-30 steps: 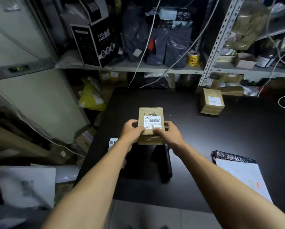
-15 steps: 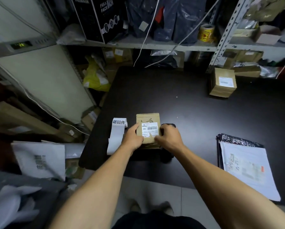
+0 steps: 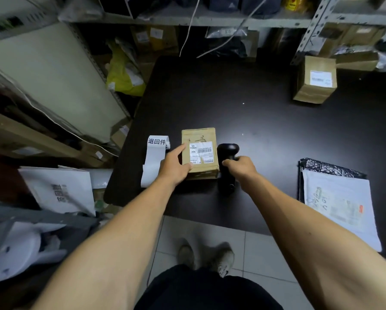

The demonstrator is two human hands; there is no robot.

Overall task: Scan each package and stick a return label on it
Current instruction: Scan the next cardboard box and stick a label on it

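Black table, metal shelving behind, pale tiled floor.

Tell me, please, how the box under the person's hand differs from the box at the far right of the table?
The near box is flatter and lies under the left hand; the far box is taller and untouched. Both are brown cardboard with a white shipping label on top.

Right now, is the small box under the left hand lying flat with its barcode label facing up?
Yes. The small box lies flat on the black table, barcode label facing up beside the left hand.
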